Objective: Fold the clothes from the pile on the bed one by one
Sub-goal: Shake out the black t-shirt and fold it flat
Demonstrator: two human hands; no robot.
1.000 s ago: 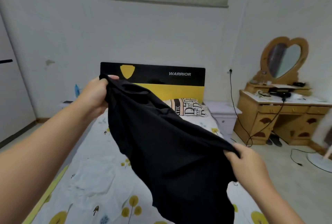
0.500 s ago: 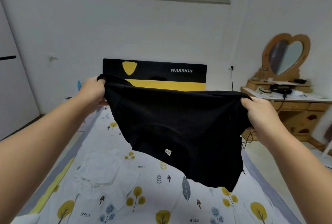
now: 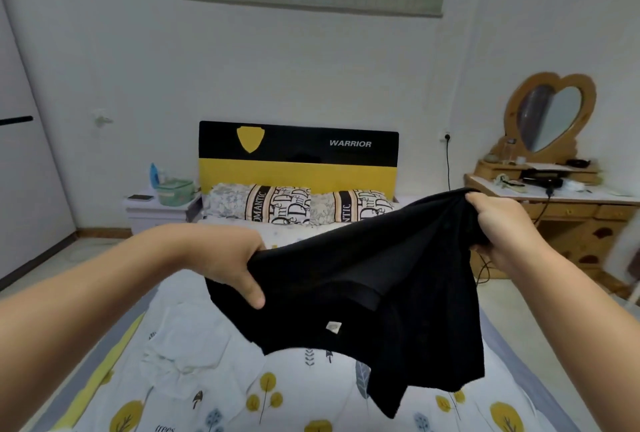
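Black shirt held in the air over the bed, stretched between both hands — left hand grips its left edge, right hand clutches the right edge, higher. Rest hangs below the hands, toward the bed's right edge.

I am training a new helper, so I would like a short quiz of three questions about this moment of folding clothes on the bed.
1. True or false: the black garment lies flat on the bed.
2. Which hand is higher in the picture? A. left hand B. right hand
3. Fill in: a pale garment lies on the bed below the ____ forearm.

Key
1. False: both hands grip it and hold it up in the air above the bed.
2. B.
3. Left.
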